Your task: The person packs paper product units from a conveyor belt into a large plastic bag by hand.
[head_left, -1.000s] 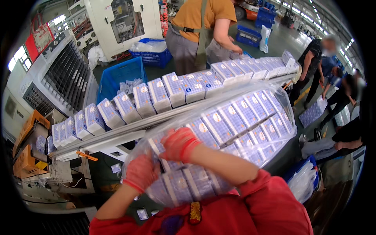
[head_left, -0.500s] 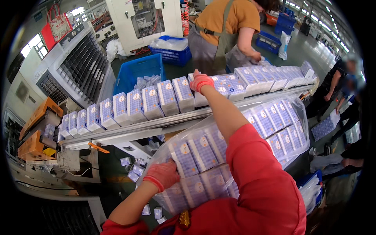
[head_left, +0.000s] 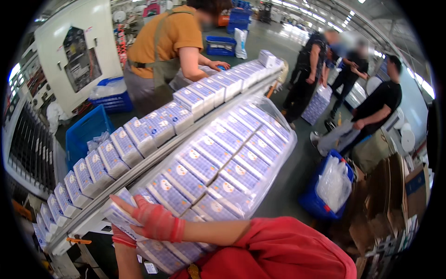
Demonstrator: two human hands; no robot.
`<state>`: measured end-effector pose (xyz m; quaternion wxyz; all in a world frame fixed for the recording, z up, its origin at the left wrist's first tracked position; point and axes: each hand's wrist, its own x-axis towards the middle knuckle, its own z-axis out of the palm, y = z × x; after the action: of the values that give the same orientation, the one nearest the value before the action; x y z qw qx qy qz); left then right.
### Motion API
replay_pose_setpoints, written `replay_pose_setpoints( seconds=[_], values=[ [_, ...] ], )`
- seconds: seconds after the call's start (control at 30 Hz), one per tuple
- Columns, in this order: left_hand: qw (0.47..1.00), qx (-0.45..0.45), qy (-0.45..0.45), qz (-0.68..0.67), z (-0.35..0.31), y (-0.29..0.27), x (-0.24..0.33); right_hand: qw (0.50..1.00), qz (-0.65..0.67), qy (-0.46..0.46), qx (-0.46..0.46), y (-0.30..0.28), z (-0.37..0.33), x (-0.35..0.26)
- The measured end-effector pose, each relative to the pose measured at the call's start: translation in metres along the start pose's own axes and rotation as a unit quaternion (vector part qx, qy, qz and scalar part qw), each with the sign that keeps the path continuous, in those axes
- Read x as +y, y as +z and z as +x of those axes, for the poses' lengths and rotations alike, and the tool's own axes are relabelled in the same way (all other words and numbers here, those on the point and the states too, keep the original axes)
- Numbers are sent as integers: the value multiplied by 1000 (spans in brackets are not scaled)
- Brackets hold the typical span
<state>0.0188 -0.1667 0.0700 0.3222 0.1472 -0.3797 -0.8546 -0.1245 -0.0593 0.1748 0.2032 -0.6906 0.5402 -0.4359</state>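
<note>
Both hands, in red gloves, meet at the lower left of the frame. The right hand (head_left: pixel 158 219) reaches in sideways from the lower right, its forearm nearly level and the red sleeve (head_left: pixel 288 246) bunched at the elbow. Its fingers grip a white-and-lilac tissue pack (head_left: pixel 121 215), spread along the near face, the pack tilted. The left hand (head_left: pixel 123 236) comes up from the lower edge behind that pack; its fingers are mostly hidden, so I cannot tell how they are set.

The held pack sits over the near left end of a long clear plastic bag (head_left: pixel 291 139), which slants up to the right, filled with packs in rows with a dark gap between them. Alongside runs a conveyor (head_left: pixel 153 162) carrying a line of similar packs (head_left: pixel 111 159) from lower left to upper centre.

Across it, a co-worker in an orange shirt (head_left: pixel 162 42) bends forward, near a blue crate (head_left: pixel 86 132) and a white machine cabinet (head_left: pixel 46 51). Several people in dark clothes (head_left: pixel 378 109) stand at upper right. A blue bin (head_left: pixel 306 200) of clear plastic and brown cardboard (head_left: pixel 378 209) are on the right.
</note>
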Motion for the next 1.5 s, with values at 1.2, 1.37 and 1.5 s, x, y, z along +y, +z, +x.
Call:
replay_pose_setpoints(
  seconds=[1.2,1.37,1.5],
  values=[
    [805,390,147,423,-67,145,100,829,-262,-262,-419,34,25,36],
    [789,388,160,450,-67,126,105,864,-69,-307,-392,-11,19,74],
    [683,459,260,505,-112,139,102,940,-188,-165,-231,-182,-5,142]
  ],
)
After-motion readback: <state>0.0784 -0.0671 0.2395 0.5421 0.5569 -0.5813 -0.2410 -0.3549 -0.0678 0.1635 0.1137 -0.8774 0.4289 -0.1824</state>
